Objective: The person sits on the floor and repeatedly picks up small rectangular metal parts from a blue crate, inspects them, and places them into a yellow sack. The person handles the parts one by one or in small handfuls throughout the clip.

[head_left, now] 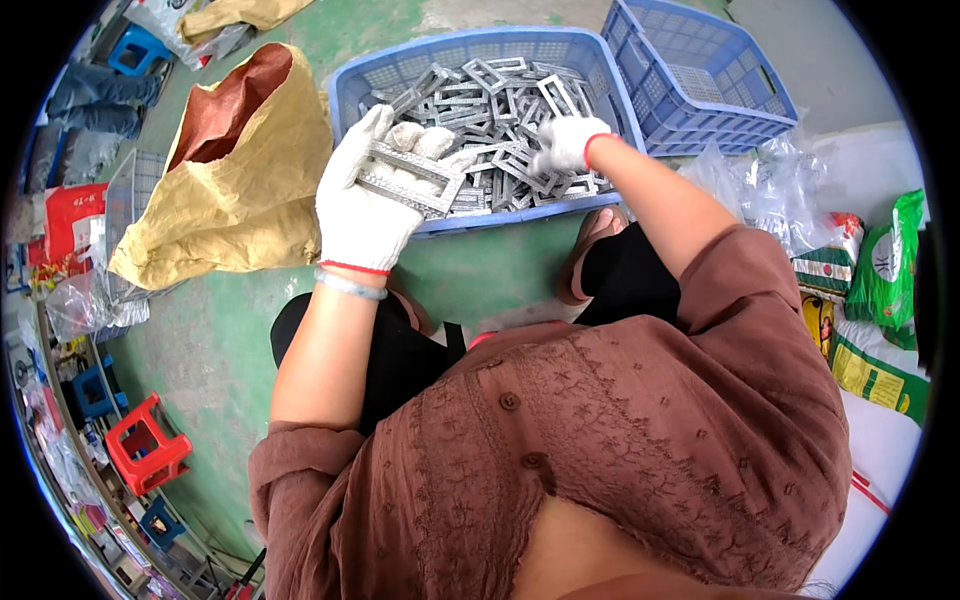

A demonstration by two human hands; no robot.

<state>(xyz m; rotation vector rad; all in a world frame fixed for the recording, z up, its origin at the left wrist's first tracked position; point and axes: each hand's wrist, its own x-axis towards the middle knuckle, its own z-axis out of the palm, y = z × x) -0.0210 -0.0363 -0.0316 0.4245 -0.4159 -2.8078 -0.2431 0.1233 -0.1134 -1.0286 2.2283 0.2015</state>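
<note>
In a white knitted glove, my left hand [365, 200] is closed around a few grey rectangular metal frames [408, 182], held above the near left rim of a blue plastic crate [480, 40]. Many similar loose metal frames [470, 112] lie jumbled inside that crate. My right hand [568, 143], gloved in white with a red cuff, is down among the pieces on the crate's right side. Its fingers point down and left against the frames. They are partly blurred, so their grip does not show.
A tan woven sack [250, 190] with its mouth open stands left of the crate. Behind right is another blue crate [700, 80]. Clear plastic bags [775, 190] and green packages [885, 265] lie at the right. A red stool [147, 445] and shelving [75, 400] are at the left.
</note>
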